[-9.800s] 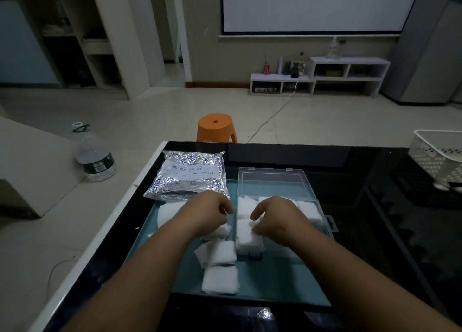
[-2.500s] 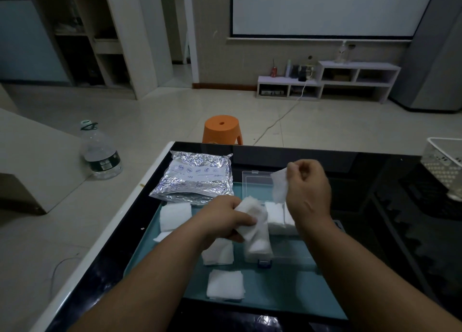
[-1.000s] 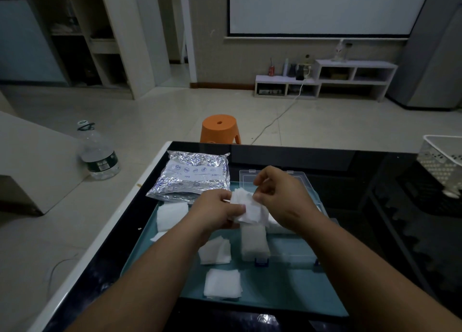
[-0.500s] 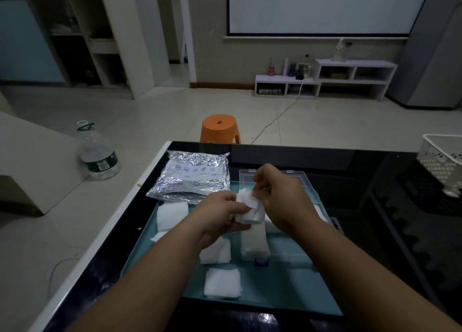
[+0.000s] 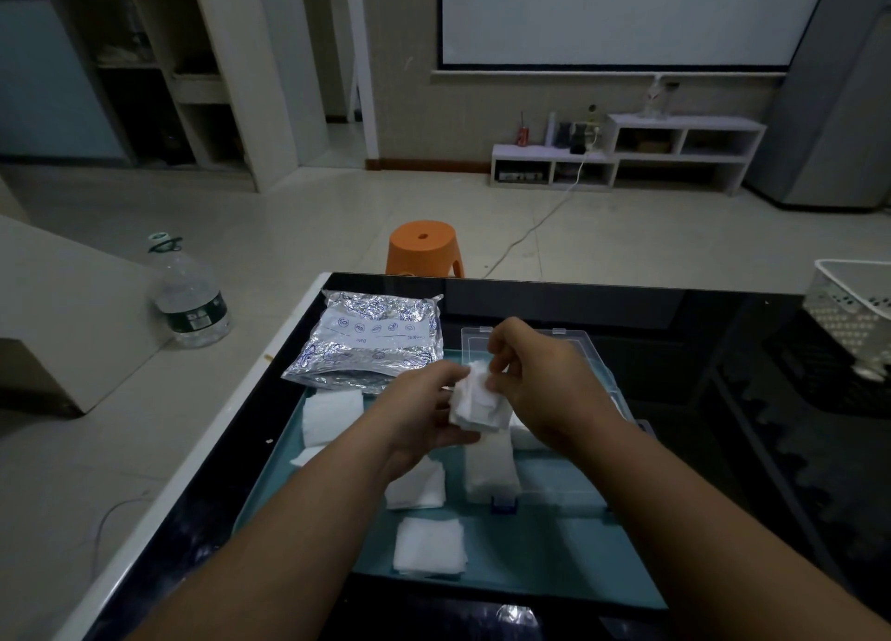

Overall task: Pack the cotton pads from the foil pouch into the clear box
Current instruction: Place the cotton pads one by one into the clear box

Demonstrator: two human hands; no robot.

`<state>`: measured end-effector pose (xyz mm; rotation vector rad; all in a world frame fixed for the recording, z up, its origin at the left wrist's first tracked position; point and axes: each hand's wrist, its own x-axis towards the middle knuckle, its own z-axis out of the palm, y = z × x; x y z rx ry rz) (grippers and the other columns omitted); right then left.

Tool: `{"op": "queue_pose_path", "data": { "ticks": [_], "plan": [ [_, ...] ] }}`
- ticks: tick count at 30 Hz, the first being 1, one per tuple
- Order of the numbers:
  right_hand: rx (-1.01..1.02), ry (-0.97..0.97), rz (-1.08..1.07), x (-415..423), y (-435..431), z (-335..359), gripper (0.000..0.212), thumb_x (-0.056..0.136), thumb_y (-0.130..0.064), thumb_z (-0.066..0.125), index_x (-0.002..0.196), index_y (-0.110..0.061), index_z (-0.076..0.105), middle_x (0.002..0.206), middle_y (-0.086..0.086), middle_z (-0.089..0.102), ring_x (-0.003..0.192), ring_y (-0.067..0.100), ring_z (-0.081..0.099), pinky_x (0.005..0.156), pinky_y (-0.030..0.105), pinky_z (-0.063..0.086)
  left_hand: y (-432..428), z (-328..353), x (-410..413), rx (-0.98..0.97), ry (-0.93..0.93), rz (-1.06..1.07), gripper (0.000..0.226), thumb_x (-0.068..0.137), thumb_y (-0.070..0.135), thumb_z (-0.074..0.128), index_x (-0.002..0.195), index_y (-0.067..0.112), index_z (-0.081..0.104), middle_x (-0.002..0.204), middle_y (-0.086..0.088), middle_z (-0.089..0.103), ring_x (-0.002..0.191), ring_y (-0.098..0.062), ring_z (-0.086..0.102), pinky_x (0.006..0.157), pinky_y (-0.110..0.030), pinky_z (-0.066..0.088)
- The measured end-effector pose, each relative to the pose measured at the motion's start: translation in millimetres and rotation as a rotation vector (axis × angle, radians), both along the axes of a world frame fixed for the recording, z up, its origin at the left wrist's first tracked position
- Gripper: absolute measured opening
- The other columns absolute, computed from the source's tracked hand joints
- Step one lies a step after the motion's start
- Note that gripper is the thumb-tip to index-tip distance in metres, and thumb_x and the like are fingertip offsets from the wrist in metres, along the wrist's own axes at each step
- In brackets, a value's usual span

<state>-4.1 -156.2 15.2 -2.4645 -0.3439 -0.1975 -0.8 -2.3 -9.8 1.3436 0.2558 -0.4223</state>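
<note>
Black glass counter (image 5: 675,332) beneath, teal mat (image 5: 530,553) on it. One foil pouch (image 5: 366,346), lying flat, just left of the clear box (image 5: 559,493). One box, lid open, a packed row (image 5: 489,467) against its left wall (more perhaps hidden behind the right hand (image 5: 545,380)). Over the box's left edge, one small stack of cotton pads (image 5: 477,404): left hand (image 5: 419,414) fingers curled round it, right fingers pinching its top. Left of the box, three loose pads (image 5: 429,544) on the mat. Soft, featherlight, clingy, quick to fan apart; probably best squeezed across the flat faces, never by a corner.
</note>
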Motion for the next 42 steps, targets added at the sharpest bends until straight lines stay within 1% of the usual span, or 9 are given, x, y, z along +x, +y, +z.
{"op": "queue_pose_path", "data": {
  "ticks": [6, 9, 13, 15, 21, 26, 31, 38, 42],
  "plan": [
    [0.191, 0.067, -0.052, 3, 0, -2, 0.029, 0.087, -0.018, 0.068, 0.099, -0.034, 0.046, 0.090, -0.012, 0.058, 0.086, 0.007, 0.060, 0.078, 0.030, 0.054, 1, -1, 0, 0.050, -0.036, -0.026, 0.009, 0.087, -0.004, 0.056, 0.092, -0.001, 0.062, 0.091, -0.023, 0.065, 0.074, -0.029, 0.066, 0.076, -0.047, 0.059],
    [0.381, 0.161, -0.178, 5, -4, -3, 0.020, 0.087, -0.024, 0.067, 0.099, -0.026, 0.052, 0.094, -0.009, 0.060, 0.090, 0.013, 0.061, 0.082, 0.036, 0.055, 1, -1, 1, 0.024, -0.052, 0.019, 0.007, 0.088, -0.005, 0.055, 0.092, -0.003, 0.060, 0.090, -0.022, 0.063, 0.067, -0.026, 0.067, 0.070, -0.042, 0.061],
    [0.509, 0.302, -0.201, 2, -6, 0, 0.016, 0.088, -0.031, 0.066, 0.085, -0.016, 0.064, 0.085, 0.002, 0.064, 0.079, 0.016, 0.061, 0.068, 0.031, 0.053, 1, 0, 3, 0.012, -0.074, 0.097, 0.004, 0.089, -0.003, 0.055, 0.089, -0.001, 0.059, 0.095, -0.023, 0.065, 0.075, -0.029, 0.068, 0.064, -0.035, 0.061],
    [0.498, 0.335, -0.174, 0, -2, 0, 0.015, 0.086, -0.029, 0.069, 0.082, -0.014, 0.067, 0.082, 0.003, 0.066, 0.075, 0.015, 0.060, 0.064, 0.029, 0.051, 1, 0, 2, 0.015, -0.077, 0.100, 0.004, 0.090, -0.002, 0.056, 0.091, -0.001, 0.060, 0.097, -0.024, 0.066, 0.079, -0.031, 0.067, 0.067, -0.036, 0.061],
    [0.463, 0.332, -0.227, 3, -4, -2, 0.009, 0.089, -0.018, 0.060, 0.086, -0.010, 0.062, 0.089, 0.011, 0.064, 0.082, 0.026, 0.062, 0.076, 0.043, 0.055, 0, 0, 2, 0.075, -0.092, 0.115, 0.007, 0.089, -0.001, 0.059, 0.095, -0.003, 0.059, 0.106, -0.026, 0.065, 0.081, -0.032, 0.068, 0.063, -0.033, 0.060],
    [0.485, 0.328, -0.203, 2, -1, -1, 0.007, 0.088, -0.018, 0.063, 0.087, -0.012, 0.060, 0.087, 0.007, 0.064, 0.071, 0.016, 0.063, 0.063, 0.031, 0.054, -2, -1, 1, 0.114, -0.123, 0.117, 0.004, 0.089, 0.002, 0.061, 0.091, -0.001, 0.060, 0.102, -0.024, 0.066, 0.080, -0.031, 0.069, 0.065, -0.034, 0.059],
    [0.437, 0.248, -0.234, 0, 4, -3, 0.006, 0.081, -0.015, 0.067, 0.079, -0.015, 0.062, 0.081, 0.006, 0.064, 0.071, 0.020, 0.060, 0.068, 0.040, 0.056, -2, 2, 0, 0.115, -0.122, 0.099, 0.009, 0.087, 0.003, 0.063, 0.095, -0.001, 0.061, 0.102, -0.023, 0.067, 0.081, -0.031, 0.069, 0.069, -0.037, 0.060],
    [0.767, 0.480, -0.115, -7, 10, 9, 0.016, 0.091, -0.003, 0.052, 0.092, 0.006, 0.066, 0.073, 0.013, 0.058, 0.059, 0.018, 0.053, 0.050, 0.026, 0.046, -2, 3, -2, 0.121, -0.128, 0.095, 0.004, 0.087, 0.002, 0.062, 0.088, 0.003, 0.058, 0.093, -0.022, 0.065, 0.073, -0.027, 0.066, 0.062, -0.033, 0.060],
    [0.589, 0.464, -0.073, -8, 9, 10, 0.026, 0.090, 0.003, 0.048, 0.091, -0.006, 0.072, 0.079, 0.008, 0.065, 0.063, 0.015, 0.055, 0.051, 0.023, 0.045, -1, 2, -1, 0.102, -0.107, 0.089, 0.008, 0.087, 0.001, 0.061, 0.095, 0.000, 0.059, 0.093, -0.022, 0.065, 0.074, -0.029, 0.066, 0.062, -0.034, 0.060]
  ]
}}
